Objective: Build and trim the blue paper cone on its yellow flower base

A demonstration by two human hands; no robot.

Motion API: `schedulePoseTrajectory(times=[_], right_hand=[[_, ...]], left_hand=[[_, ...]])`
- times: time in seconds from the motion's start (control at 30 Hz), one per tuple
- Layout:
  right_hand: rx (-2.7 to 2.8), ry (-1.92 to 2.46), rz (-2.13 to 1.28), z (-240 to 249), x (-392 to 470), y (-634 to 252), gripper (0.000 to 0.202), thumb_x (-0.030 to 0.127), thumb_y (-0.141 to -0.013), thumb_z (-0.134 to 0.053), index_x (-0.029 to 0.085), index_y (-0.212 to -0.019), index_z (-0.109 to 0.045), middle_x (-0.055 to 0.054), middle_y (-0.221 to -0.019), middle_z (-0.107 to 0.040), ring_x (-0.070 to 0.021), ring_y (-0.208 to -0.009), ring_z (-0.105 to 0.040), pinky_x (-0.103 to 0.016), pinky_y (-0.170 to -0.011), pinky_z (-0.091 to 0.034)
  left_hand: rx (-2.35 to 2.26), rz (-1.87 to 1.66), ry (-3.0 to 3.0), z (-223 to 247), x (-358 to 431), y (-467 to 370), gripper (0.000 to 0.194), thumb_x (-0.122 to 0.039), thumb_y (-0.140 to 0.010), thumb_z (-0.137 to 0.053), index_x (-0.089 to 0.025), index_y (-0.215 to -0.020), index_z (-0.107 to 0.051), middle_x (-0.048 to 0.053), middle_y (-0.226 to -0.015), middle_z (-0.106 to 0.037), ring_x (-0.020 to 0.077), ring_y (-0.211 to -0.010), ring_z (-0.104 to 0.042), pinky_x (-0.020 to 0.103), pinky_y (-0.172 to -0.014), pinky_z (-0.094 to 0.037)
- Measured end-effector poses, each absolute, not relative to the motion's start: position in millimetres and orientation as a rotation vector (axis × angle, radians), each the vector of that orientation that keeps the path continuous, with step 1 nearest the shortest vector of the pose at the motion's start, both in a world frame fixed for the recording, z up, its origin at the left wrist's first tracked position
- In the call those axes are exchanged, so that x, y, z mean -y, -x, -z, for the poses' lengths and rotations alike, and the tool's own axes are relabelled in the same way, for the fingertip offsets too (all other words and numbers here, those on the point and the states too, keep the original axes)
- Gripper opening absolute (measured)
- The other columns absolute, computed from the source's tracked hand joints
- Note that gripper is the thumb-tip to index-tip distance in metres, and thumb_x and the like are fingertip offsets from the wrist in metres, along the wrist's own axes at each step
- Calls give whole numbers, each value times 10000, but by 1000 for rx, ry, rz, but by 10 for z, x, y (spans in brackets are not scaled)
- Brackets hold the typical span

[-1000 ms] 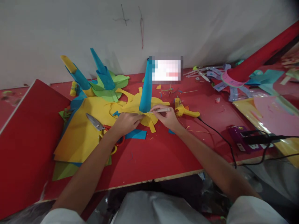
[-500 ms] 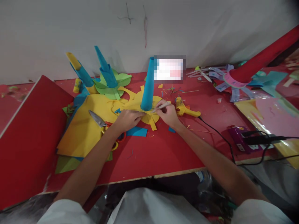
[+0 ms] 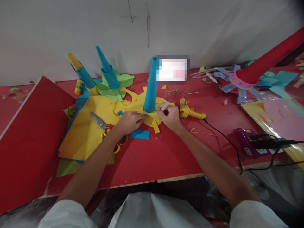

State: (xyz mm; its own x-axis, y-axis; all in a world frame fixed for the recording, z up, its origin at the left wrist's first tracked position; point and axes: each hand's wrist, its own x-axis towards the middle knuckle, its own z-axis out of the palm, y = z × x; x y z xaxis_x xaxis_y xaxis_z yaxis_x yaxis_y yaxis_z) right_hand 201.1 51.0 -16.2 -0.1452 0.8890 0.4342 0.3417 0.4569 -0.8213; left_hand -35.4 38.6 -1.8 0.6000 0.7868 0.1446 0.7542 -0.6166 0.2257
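Observation:
A blue paper cone (image 3: 150, 85) stands upright in the middle of a yellow paper flower (image 3: 150, 121), which lies flat with narrow strips sticking out. My left hand (image 3: 130, 122) is at the flower's left edge, fingers together and pressed on the paper; its thumb is hidden. In my right hand (image 3: 171, 117), closed in a writing grip, is a pale pen (image 3: 165, 105) slanting over the petal just right of the cone. The pen's tip is hard to make out. A blue paper piece (image 3: 140, 134) lies below my left hand.
Scissors (image 3: 98, 121) rest on yellow sheets (image 3: 80, 126) at left. Behind stand another blue cone on a green flower (image 3: 125, 81) and a blue-yellow tube (image 3: 83, 75). Right are a yellow glue gun (image 3: 193, 113), its cord, a purple power strip (image 3: 248, 142) and a red cone (image 3: 270, 58).
The pen in my right hand has tipped more upright, and the hand has shifted very slightly. My left hand, the cone and the flower stay in place.

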Motion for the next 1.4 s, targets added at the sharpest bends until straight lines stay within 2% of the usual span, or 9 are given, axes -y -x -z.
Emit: schedulePoseTrajectory(times=[0.17, 0.3, 0.4, 0.6, 0.9, 1.1, 1.3, 1.4], right_hand=[[1700, 933, -881, 132, -431, -2100, 270, 458, -999, -604, 229, -957, -741, -35, -861, -737, -160, -682, -614, -313, -618, -481], [1643, 885, -958, 126, -435, -2130, 262, 463, -991, -634, 243, -1064, -757, -65, -1049, -774, -202, -885, -701, -344, -756, -563], [1647, 868, -952, 143, -475, -2134, 201, 408, -967, -647, 237, -975, -752, -65, -1005, -771, -219, -939, -706, -364, -810, -563], [1672, 912, -1001, 190, -529, -2133, 166, 345, -919, -646, 223, -818, -697, -23, -775, -687, -167, -691, -599, -314, -614, -464], [1713, 891, -1031, 181, -536, -2170, 220, 427, -961, -671, 227, -903, -741, -35, -826, -722, -178, -751, -655, -324, -656, -519], [1750, 871, -970, 127, -531, -2184, 201, 436, -950, -699, 253, -895, -764, -50, -954, -795, -227, -909, -728, -379, -797, -581], [1743, 1002, -955, 185, -554, -2175, 188, 415, -893, -729, 236, -886, -672, -14, -802, -706, -173, -714, -632, -318, -624, -489], [1724, 1059, -993, 239, -588, -2161, 188, 399, -882, -730, 225, -864, -659, -16, -800, -698, -159, -691, -618, -300, -601, -472]], left_hand=[[-1303, -348, -2680, 46, -380, 362, 416, -182, -956, -506, -266, -1250, -787, 53, -979, -830, 189, -787, -739, 277, -673, -488], [-1295, -345, -2683, 63, -379, 366, 415, -197, -977, -477, -244, -1246, -789, 67, -958, -826, 207, -790, -742, 295, -677, -488], [-1314, -345, -2692, 56, -373, 365, 411, -203, -976, -480, -248, -1237, -794, 67, -929, -823, 212, -781, -740, 294, -651, -476], [-1320, -381, -2689, 74, -369, 362, 414, -211, -974, -480, -272, -1234, -796, 52, -925, -825, 201, -762, -734, 286, -632, -464], [-1334, -377, -2685, 79, -367, 362, 432, -196, -956, -495, -300, -1255, -790, 34, -1011, -836, 187, -792, -739, 269, -643, -476], [-1354, -368, -2681, 79, -366, 351, 417, -204, -959, -505, -276, -1245, -799, 41, -1012, -838, 203, -795, -747, 290, -672, -501], [-1349, -349, -2693, 95, -382, 350, 410, -212, -964, -498, -265, -1233, -803, 44, -1042, -839, 201, -838, -757, 280, -686, -506], [-1376, -352, -2685, 108, -387, 358, 410, -221, -965, -504, -273, -1247, -797, 42, -1046, -838, 205, -844, -759, 282, -681, -506]])
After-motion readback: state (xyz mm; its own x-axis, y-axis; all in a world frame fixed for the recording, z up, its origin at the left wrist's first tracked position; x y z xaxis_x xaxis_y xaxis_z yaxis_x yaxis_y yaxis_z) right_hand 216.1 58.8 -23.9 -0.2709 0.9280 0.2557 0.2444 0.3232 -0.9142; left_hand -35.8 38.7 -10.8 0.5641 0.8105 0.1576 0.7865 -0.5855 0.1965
